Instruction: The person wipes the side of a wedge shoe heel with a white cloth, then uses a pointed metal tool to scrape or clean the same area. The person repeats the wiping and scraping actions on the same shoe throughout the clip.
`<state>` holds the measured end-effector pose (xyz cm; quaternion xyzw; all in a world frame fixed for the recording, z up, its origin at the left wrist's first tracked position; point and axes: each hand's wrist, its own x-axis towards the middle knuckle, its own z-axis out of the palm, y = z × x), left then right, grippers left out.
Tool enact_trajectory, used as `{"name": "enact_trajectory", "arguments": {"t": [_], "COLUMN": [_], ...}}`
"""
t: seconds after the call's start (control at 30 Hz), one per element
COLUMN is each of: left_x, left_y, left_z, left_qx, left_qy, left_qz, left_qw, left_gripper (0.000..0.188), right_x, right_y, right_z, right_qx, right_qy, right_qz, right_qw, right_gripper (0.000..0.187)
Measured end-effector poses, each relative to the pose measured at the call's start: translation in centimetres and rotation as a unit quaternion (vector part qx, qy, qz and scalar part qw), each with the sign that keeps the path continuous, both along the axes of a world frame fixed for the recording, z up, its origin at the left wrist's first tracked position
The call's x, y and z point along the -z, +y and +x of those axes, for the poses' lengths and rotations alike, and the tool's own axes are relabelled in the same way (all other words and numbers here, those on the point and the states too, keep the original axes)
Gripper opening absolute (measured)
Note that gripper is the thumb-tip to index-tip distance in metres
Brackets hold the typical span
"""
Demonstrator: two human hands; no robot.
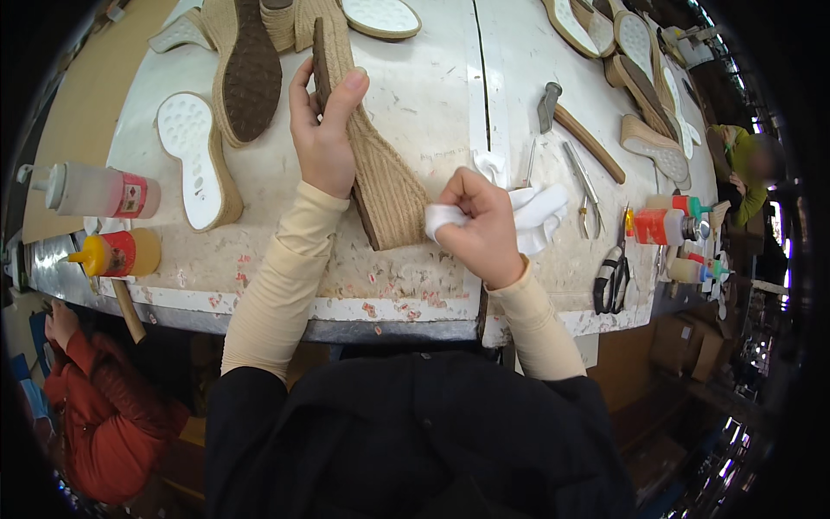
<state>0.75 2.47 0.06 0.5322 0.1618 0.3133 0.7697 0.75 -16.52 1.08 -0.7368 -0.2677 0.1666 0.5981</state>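
- Your L hand grips the wedge near its narrow end: thumb on the braided side, fingers round toward the brown tread.
- Your R hand is curled, pinching a white rag btwn thumb & fingers; rag is at the wedge's thick heel end, looks in contact.
- Wedge loc: in front of you, over the tbl, L of ctr, tilted, heel end twd you, tread facing L. Can't tell if heel rests on tbl.
- Loose white cloth on tbl, just R of & partly behind your R hand.
- Beyond cloth: hammer, wood handle. Nearer, to R: pliers, scissors w/ dark handles.
- Far R of tbl: red bottle, nr other small btls.
- L edge of tbl: clear bottle w/ pinkish liquid; yellow-capped bottle nearer you, both lying as seen, true pose unclear.
- L of wedge: white-topped sole, brown-tread sole.
- Co-worker in red at lower L.
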Motion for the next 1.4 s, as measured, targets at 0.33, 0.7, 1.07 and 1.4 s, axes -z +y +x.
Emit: {"name": "enact_trajectory", "arguments": {"t": [0.33, 0.7, 1.07, 1.4], "left_x": [-0.1, -0.1, 0.4, 0.2], "left_y": [0.2, 0.2, 0.0, -0.2], "left_z": [0.2, 0.0, 0.4, 0.3], "left_qx": [0.002, 0.005, -0.005, -0.004], "left_qy": [0.007, -0.002, 0.028, 0.030], "left_qz": [0.002, 0.000, 0.010, 0.017], "left_qw": [1.000, 1.000, 1.000, 0.999], "left_gripper": [0.068, 0.069, 0.043, 0.042], "right_x": [0.3, 0.8, 0.1, -2.2], "right_y": [0.0, -0.5, 0.0, 1.5], "right_z": [-0.4, -1.0, 1.6, 1.7], "right_qx": [0.046, 0.045, 0.146, 0.108], "right_qy": [0.007, -0.065, 0.006, -0.271], "right_qz": [-0.014, -0.005, 0.083, -0.087], "right_qw": [0.999, 0.997, 0.986, 0.953], "right_gripper": [0.015, 0.014, 0.008, 0.038]}}
